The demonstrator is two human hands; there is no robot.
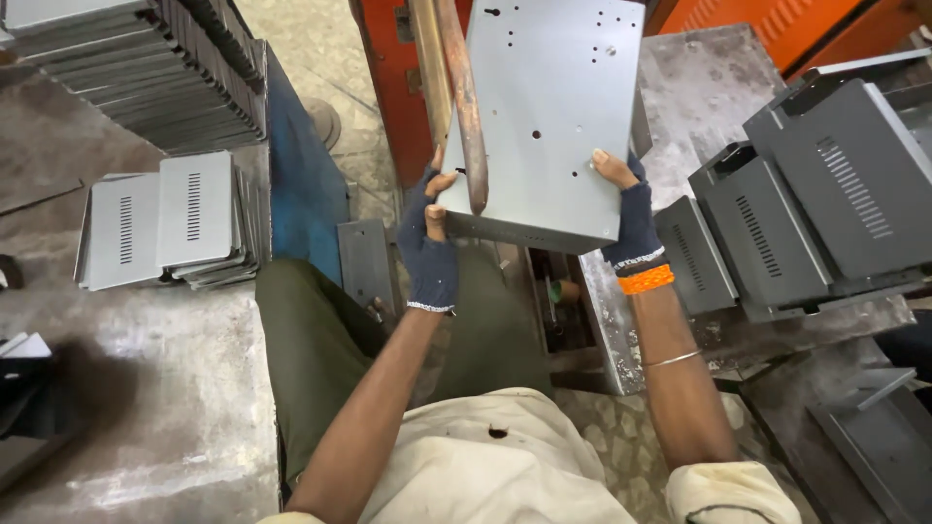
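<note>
Grey sheet-metal panel (553, 116) (flat, drilled) is gripped at its near corners. Left hand (430, 243) and right hand (629, 209), fingers clamped on its edge, are clad in dark fingerless knit gloves.

The metal box (549, 116) is smooth, dull grey sheet with small holes. Both hands, left (429, 243) and right (629, 221), wear dark knitted cloth gloves. The copper rod (464, 107) looks shiny brown. The worktop (694, 87) is rough, scratched metal. The slotted panels (160, 218) are matt grey.
</note>
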